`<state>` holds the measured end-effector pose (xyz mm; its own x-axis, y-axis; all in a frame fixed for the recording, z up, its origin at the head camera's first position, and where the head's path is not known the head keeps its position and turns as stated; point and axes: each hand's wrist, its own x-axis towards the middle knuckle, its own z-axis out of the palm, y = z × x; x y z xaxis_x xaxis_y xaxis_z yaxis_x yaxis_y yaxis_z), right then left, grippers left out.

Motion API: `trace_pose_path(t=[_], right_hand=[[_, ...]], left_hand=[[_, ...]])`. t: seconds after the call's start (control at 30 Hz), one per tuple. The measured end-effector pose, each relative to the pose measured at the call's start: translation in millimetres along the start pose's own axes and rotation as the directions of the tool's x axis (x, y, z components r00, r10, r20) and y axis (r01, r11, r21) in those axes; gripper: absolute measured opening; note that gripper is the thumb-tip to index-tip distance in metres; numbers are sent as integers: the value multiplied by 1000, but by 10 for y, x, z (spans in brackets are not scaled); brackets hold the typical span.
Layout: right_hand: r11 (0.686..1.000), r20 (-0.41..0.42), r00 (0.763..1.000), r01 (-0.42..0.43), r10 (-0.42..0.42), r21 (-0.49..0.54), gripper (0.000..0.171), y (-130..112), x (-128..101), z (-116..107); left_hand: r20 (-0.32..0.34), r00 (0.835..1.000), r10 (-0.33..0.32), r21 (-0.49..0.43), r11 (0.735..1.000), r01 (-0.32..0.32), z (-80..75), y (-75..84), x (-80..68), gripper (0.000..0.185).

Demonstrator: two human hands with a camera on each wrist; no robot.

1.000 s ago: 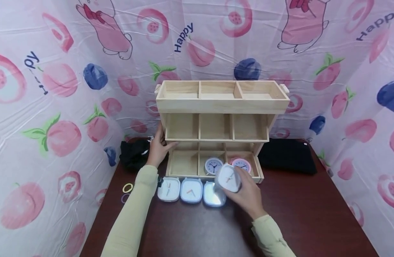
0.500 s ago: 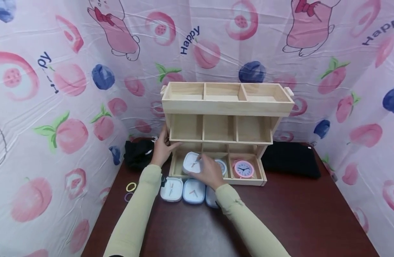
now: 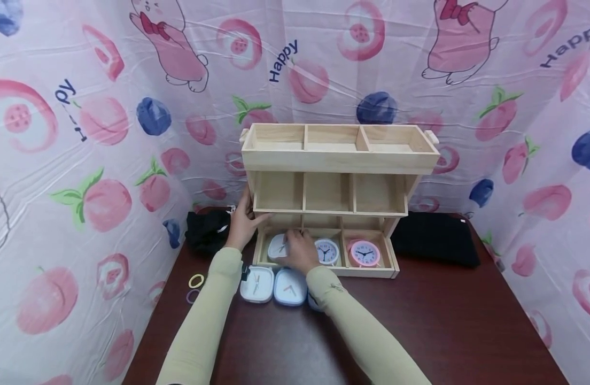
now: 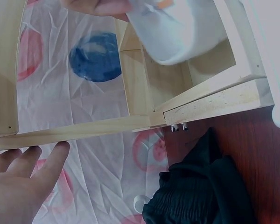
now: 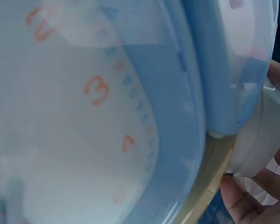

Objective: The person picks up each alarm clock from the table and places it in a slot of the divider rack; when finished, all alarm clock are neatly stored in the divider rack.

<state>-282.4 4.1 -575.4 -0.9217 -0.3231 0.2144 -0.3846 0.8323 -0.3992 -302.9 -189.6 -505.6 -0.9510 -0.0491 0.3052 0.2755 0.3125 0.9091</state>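
A wooden three-tier organizer stands at the table's back. My right hand grips a white square clock low in the bottom tier's left compartment. The right wrist view shows that clock's white side with my fingers round it, behind a blue clock face. My left hand rests against the organizer's left side; its straight fingers touch a wooden edge. A round white clock sits in the middle compartment and a pink clock in the right one.
In front of the organizer lie a white square clock and a blue one; a third is mostly hidden under my right forearm. Black cloths flank the organizer. Two hair ties lie at the left. Patterned sheeting surrounds the table.
My right hand carried the white square clock from in front of the organizer leftward and down into the bottom-left compartment. The left hand stayed against the organizer's side.
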Motion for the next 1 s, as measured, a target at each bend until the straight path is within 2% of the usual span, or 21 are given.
trace_pose_path(t=[0.2,0.6,0.7,0.87,1.0], right_hand=[[999,1,1000,2,-2,-51,62,9,13,78],[990,26,997,72,-69,-119,42,8,-80,56],[989,31,995,98,-95,-114,40,-1,-156,1],[991,32,991,131,-130,-38,44,67,-322,-145],[985,-12,986,170,-169,40,44,202,-485,-254]], left_hand=[[-4,1000,-9,-4,1000,9,11,9,-18,111],[-18,1000,-7,-2,1000,6,0,-13,-42,110],[-22,1000,-10,0,1000,10,-6,-31,-55,110],[-12,1000,-16,-2,1000,16,14,-28,-35,111],[-10,1000,-22,2,1000,22,27,-21,-24,111]])
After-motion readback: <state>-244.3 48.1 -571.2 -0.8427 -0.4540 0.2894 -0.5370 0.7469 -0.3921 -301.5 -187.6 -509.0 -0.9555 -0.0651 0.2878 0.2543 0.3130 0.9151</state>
